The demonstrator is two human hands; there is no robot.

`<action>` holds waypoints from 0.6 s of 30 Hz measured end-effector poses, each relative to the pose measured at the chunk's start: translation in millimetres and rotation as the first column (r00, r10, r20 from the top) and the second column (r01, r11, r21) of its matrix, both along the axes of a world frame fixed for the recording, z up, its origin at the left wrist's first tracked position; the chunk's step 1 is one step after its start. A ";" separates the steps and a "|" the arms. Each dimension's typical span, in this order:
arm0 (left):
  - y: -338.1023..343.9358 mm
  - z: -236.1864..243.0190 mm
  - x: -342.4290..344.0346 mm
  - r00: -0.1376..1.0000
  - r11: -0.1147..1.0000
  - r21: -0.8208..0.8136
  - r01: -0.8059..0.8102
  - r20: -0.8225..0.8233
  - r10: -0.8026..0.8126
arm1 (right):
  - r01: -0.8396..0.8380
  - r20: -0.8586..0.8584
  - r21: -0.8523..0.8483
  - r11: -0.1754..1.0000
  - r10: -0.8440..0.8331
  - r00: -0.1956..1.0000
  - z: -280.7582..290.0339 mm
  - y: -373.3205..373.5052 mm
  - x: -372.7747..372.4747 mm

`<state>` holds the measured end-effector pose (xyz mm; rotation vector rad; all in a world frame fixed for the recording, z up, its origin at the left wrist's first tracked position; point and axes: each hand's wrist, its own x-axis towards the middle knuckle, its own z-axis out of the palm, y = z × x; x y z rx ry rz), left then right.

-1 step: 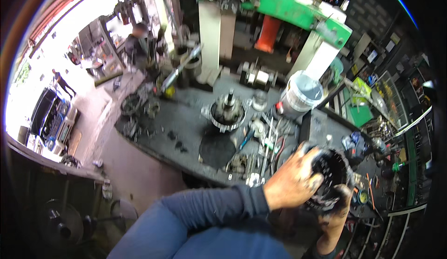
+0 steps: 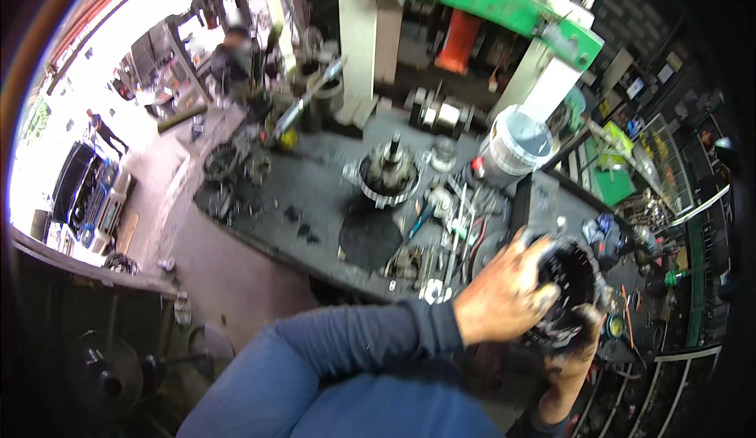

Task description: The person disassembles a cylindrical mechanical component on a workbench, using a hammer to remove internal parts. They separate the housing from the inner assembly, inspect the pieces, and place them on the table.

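Note:
My left hand is closed on the near left rim of a greasy black ring-shaped housing, its fingers reaching into the opening. My right hand, smeared with black grease, grips the lower right side of that housing from underneath. The housing is held tilted over the right part of the dark workbench. A metal assembly with an upright shaft sits beyond my hands on the bench, a dark round patch just in front of it. Beside it lie loose tools and metal parts.
A white bucket stands at the back right. A green press frame with a red ram rises behind the bench. At left are an open doorway, a car with raised hood, a co-worker among machinery and another person outside.
The whole scene sits slightly higher and a little to the right in the picture. My hands and the housing are shifted similarly, with both hands still holding it.

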<state>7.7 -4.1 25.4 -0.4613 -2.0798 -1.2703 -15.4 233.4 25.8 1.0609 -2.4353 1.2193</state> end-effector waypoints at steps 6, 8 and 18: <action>-18.7 -9.9 6.4 0.953 0.857 0.483 0.176 0.133 -0.271 | 0.049 0.004 0.000 0.999 -0.049 0.999 -20.8 16.0 -3.7; -34.2 -25.2 14.3 0.977 0.889 0.442 0.124 0.102 -0.187 | 0.146 -0.050 0.032 0.989 -0.145 0.988 -22.1 22.4 -2.9; -166.3 -222.1 160.6 0.315 0.887 -0.457 -0.066 0.834 0.453 | 0.250 -0.047 0.034 0.968 -0.248 0.968 -21.9 29.8 -6.5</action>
